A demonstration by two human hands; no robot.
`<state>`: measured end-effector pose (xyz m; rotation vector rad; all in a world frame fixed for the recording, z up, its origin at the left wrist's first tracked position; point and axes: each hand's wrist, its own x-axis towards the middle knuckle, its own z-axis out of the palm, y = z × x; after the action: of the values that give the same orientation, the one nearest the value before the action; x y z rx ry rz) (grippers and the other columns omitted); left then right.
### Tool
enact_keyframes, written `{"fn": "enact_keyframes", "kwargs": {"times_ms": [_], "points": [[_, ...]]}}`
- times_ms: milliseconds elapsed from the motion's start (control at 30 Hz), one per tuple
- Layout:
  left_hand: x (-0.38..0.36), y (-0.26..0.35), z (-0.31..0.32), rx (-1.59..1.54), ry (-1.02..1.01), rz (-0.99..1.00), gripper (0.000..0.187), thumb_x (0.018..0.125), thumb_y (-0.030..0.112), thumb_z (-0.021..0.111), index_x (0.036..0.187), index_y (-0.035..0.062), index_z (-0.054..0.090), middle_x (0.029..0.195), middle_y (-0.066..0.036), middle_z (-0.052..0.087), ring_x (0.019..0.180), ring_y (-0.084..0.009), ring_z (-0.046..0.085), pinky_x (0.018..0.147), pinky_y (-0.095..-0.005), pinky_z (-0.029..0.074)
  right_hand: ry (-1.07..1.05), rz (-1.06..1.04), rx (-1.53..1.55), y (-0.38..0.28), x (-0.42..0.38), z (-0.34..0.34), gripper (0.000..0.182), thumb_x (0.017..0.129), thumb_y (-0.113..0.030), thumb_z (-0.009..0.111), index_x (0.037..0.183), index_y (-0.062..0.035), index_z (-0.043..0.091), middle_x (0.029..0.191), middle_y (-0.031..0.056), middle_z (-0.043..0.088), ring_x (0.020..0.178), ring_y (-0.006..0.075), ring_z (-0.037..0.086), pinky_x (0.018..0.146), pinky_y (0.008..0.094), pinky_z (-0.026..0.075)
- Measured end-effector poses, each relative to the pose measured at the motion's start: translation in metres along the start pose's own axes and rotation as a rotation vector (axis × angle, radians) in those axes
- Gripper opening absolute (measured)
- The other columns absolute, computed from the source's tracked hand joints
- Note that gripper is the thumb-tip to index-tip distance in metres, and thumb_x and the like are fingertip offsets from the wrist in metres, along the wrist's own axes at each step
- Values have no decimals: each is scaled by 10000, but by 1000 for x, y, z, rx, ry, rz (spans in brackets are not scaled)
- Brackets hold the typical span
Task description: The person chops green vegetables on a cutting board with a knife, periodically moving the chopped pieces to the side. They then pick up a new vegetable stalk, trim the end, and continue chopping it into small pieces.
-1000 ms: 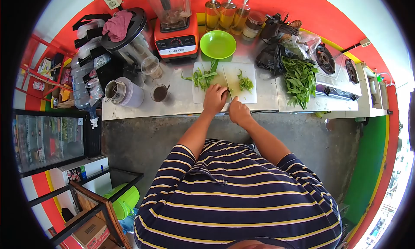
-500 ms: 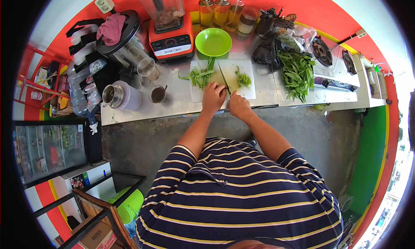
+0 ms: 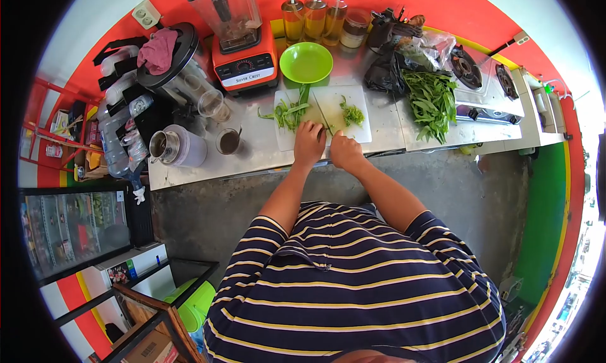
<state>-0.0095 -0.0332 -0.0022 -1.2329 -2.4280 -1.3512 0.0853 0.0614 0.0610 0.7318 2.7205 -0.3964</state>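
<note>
On a white cutting board point(image 3: 360, 133), my right hand point(image 3: 346, 151) is closed round the handle of a knife point(image 3: 323, 114), whose blade points away from me. My left hand point(image 3: 310, 142) presses down just left of the blade, its fingers bent over greens; the fingertips are partly hidden. Long green vegetable pieces point(image 3: 289, 114) lie on the board's left part, beyond my left hand. A small heap of cut greens point(image 3: 352, 114) sits right of the blade. Behind the board stands a green bowl point(image 3: 306, 63), which looks empty.
A red blender point(image 3: 246, 66), a glass with dark contents point(image 3: 228, 141) and a metal-mouthed jug point(image 3: 180, 146) stand at the left. Three oil bottles point(image 3: 315, 21) are at the back. Leafy greens point(image 3: 430, 101), a black bag point(image 3: 384, 76) and a stove point(image 3: 486, 114) are to the right.
The whole view has shifted slightly. Both hands remain at the board's near side, with the knife still in my right hand.
</note>
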Motion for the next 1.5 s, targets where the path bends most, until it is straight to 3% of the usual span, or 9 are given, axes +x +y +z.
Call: {"fn": "enact_keyframes", "kwargs": {"times_ms": [633,1133,1433,1500], "points": [[-8,-7,-2,-16,42,49,136,840,64,667,973,42,686,888,-109,589,893,-332,545,807,-435,459,-61,59,-15,-7,-19,10,292,872,-87,607,1095,73,507,1030,272,703,984,401,714,837,445,586],[-7,-4,-4,2,16,34,136,844,76,672,975,39,670,921,-116,590,917,-336,541,831,-439,454,-19,29,-16,-2,-8,11,296,897,-135,594,1101,59,504,982,278,707,918,413,724,799,450,596],[-7,-7,-2,-21,43,-11,149,824,79,696,950,14,653,943,-130,599,952,-364,544,830,-445,458,-63,77,41,-4,-17,14,338,878,-139,622,1118,64,495,1032,300,693,986,429,705,858,460,576],[-7,-5,-4,-24,14,4,130,865,94,671,965,16,643,948,-131,589,942,-355,526,841,-446,444,-90,37,57,-3,-10,5,331,883,-126,601,1127,69,492,1040,304,691,1005,429,699,883,469,565]]}}
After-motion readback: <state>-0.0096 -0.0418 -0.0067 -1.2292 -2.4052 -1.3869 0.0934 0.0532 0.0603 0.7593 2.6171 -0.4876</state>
